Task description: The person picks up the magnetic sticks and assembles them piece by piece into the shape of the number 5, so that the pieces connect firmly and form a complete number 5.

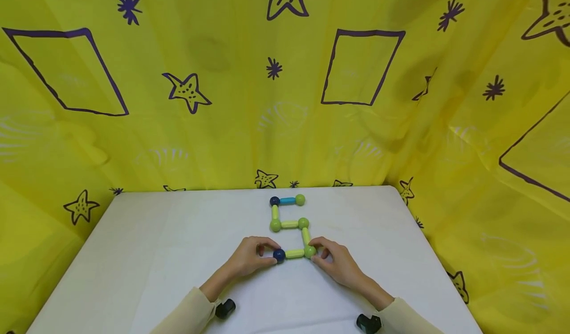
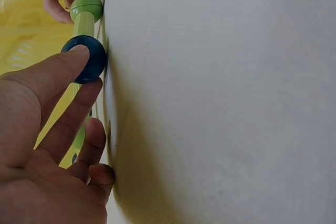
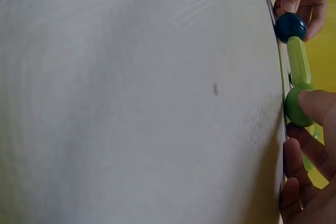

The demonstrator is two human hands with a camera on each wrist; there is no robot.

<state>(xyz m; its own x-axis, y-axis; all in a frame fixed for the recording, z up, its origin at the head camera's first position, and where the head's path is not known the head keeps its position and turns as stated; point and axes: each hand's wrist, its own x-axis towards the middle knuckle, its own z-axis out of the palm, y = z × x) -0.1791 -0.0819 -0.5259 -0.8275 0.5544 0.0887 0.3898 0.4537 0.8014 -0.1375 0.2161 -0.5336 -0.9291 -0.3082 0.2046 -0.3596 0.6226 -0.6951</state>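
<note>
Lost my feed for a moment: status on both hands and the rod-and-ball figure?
Left hand pinches dark blue ball. Right hand pinches green ball. Yellow-green rod joins them, bottom of figure on white table. Nothing in the way.

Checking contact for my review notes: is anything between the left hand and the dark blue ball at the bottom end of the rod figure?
Nothing visible. The left hand has its fingers directly on the dark blue ball, with the thumb pressed against it. The right hand likewise touches the green ball at the other end of the bottom rod.
</note>
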